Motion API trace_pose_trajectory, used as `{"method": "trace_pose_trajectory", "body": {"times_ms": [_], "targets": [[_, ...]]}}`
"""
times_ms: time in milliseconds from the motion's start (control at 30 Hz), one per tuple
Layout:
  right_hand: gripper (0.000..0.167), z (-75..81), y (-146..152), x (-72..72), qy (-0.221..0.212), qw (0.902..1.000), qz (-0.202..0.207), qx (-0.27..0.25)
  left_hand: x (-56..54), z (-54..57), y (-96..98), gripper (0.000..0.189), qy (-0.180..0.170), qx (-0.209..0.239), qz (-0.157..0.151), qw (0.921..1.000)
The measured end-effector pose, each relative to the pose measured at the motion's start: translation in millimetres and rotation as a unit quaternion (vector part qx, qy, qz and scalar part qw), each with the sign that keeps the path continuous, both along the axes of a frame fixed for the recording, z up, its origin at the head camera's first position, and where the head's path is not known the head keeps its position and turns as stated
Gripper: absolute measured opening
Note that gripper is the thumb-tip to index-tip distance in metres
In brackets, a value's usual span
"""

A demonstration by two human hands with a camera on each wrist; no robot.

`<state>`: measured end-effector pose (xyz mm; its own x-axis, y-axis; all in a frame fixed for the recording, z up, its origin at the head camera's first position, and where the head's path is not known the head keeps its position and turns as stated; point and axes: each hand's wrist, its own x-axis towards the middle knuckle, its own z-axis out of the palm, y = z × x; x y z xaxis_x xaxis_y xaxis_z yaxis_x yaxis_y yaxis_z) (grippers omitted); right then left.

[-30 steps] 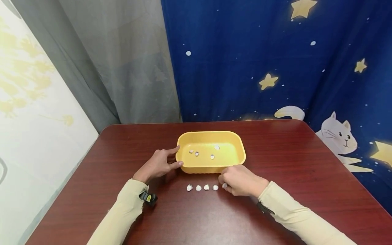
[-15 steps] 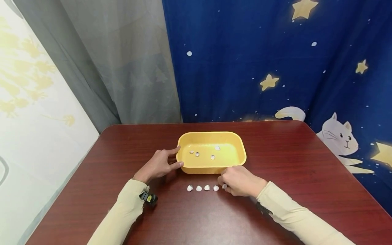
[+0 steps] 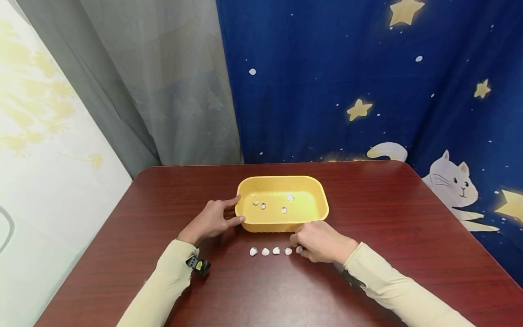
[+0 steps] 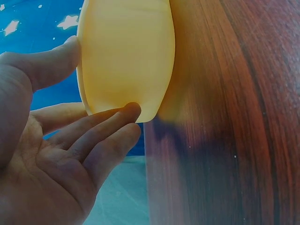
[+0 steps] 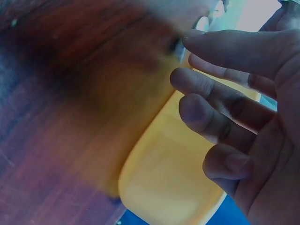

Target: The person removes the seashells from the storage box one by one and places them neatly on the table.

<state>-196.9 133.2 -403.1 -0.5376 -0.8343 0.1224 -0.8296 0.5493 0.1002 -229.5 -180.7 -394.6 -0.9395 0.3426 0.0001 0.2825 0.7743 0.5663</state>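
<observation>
In the head view my left hand (image 3: 211, 219) holds the left end of a yellow plastic tub (image 3: 282, 227), thumb at its near corner and index finger at its far corner. The left wrist view has the thumb on the rim and other fingertips against the wall. My right hand (image 3: 323, 241) is just in front of the tub, its thumb and index finger beside a small shiny white pebble-like piece (image 3: 299, 250). That piece ends a row of similar white pieces (image 3: 276, 250) on the table. In the right wrist view, thumb and fingers stand slightly apart.
Several small shiny pieces (image 3: 263, 206) lie scattered on the tub's floor. The dark red-brown table (image 3: 184, 181) has rounded far corners. Behind it hang a grey curtain (image 3: 184, 91) and a blue starry one (image 3: 310, 91). A white panel (image 3: 49, 181) stands at the left.
The piece at my right fingertips has settled flat at the row's right end and shows more plainly now. Right fingers have loosened slightly; my left hand and the tub stay put.
</observation>
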Motion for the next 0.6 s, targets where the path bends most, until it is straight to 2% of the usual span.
{"method": "trace_pose_trajectory", "body": {"times_ms": [200,367,600], "targets": [[0.024,12.8,0.0,1.0,-0.01,0.9999,0.003,-0.002,-0.2,-1.1,-0.5,0.074,-0.005,0.001,0.004,1.0],[0.017,28.0,-1.3,-0.7,-0.018,0.9997,0.013,-0.008,-0.4,-0.8,-0.9,0.073,-0.003,0.0,0.004,1.0],[0.015,49.9,-3.7,-11.2,-0.037,0.999,0.023,-0.012,-1.0,-0.1,-0.9,0.074,-0.009,-0.004,0.009,0.9999]]}}
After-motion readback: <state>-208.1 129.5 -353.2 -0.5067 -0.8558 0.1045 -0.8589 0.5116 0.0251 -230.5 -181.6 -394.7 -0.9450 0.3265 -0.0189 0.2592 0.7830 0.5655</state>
